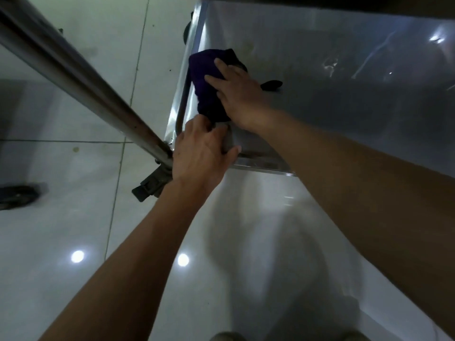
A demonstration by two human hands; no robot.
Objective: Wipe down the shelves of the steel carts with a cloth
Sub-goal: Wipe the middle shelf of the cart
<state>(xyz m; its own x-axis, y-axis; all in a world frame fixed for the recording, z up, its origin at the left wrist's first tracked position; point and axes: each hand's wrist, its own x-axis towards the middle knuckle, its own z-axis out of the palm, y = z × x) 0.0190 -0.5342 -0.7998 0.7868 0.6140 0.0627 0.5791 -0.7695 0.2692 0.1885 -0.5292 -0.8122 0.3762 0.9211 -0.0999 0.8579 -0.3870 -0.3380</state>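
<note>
Head view, looking steeply down. White glossy tiled floor (73,217) fills most of the frame, with two ceiling-light reflections showing in it. Steel cart's lower shelf (320,82) occupies upper right: brushed, reflective, raised rim along its left edge, faint yellowish smudge near the far side. Cart's tubular post (73,77) runs diagonally from upper left down to the shelf's near-left corner; caster with brake tab (151,184) sits under that corner. Both forearms bare, reaching forward from the bottom of frame. Right hand (240,94) lies palm down with fingers straight and spread, pressing the cloth flat onto the shelf near the left rim. Left hand (200,153) curls around the shelf's near-left corner, thumb over the front edge. Cloth (206,84) is dark purple, bunched, one loose end poking out to the right of the hand. No legible writing or labels.
</note>
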